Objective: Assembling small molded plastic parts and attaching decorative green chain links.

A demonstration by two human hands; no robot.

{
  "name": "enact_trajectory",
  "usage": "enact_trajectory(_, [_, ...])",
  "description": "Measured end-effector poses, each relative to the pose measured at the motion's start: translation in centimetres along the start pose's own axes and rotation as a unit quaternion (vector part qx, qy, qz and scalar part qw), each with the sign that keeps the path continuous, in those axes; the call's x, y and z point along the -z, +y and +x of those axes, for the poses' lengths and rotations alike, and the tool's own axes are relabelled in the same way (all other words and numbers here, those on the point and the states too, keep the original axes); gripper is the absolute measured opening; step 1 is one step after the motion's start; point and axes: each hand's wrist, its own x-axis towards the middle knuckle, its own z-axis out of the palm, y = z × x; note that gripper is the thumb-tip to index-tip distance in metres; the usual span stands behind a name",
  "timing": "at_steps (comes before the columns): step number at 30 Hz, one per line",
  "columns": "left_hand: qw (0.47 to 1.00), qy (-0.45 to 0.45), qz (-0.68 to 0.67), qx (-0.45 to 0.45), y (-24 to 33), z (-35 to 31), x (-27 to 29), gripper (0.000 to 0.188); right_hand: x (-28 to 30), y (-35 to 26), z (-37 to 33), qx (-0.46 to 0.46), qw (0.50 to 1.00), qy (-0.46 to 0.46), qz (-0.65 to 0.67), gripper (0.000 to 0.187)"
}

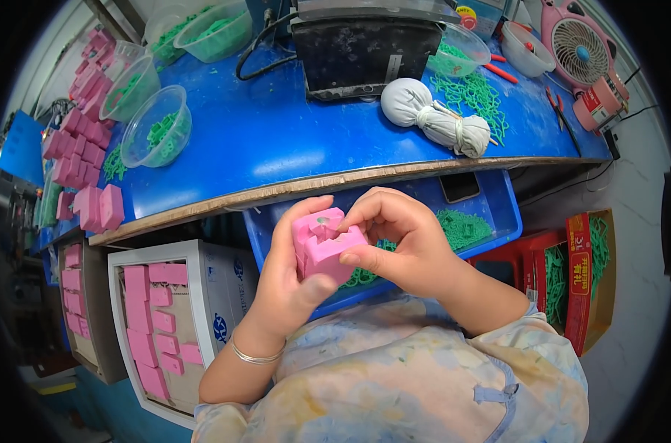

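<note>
A pink rubber mould (326, 255), block-shaped, is held up in front of my chest, its top parted to show a hollow with a little green inside. My left hand (291, 284) wraps round its left side and underside, the thumb along the near face. With thumb and bent fingers, my right hand (402, 229) grips the right upper edge of the mould at the gap. Below both hands lies a blue tray (507, 214) with green wax pieces (461, 229) in it, partly hidden by my hands.
On the blue bench (239, 133) stand a black machine (365, 63), a tied white cloth bag (431, 114), clear tubs (156, 133) of green pieces and a pink fan (579, 44). Pink moulds (84, 148) are stacked at left; more fill a box (151, 325). A red carton (580, 295) stands at right.
</note>
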Motion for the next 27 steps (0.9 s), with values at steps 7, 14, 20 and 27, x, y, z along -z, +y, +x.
enact_trajectory(7, [0.987, 0.009, 0.154, -0.054, -0.1, -0.3, 0.2, 0.055, -0.4, -0.2, 0.0, -0.088, 0.995, 0.017, 0.036, 0.028])
enact_trajectory(14, [0.974, 0.028, 0.215, -0.071, -0.2, -0.4, 0.5, 0.056, -0.3, 0.3, 0.2, -0.112, 0.993, 0.021, 0.037, 0.031])
enact_trajectory(20, [1.0, 0.016, 0.025, -0.005, 0.0, -0.9, 0.0, 0.078, 0.5, 0.8, 1.1, 0.177, 0.971, -0.058, -0.149, 0.048])
enact_trajectory(27, [0.989, 0.018, 0.117, -0.094, 0.8, -0.1, 1.2, 0.062, 0.6, 1.2, 0.9, 0.169, 0.978, -0.043, -0.114, 0.043])
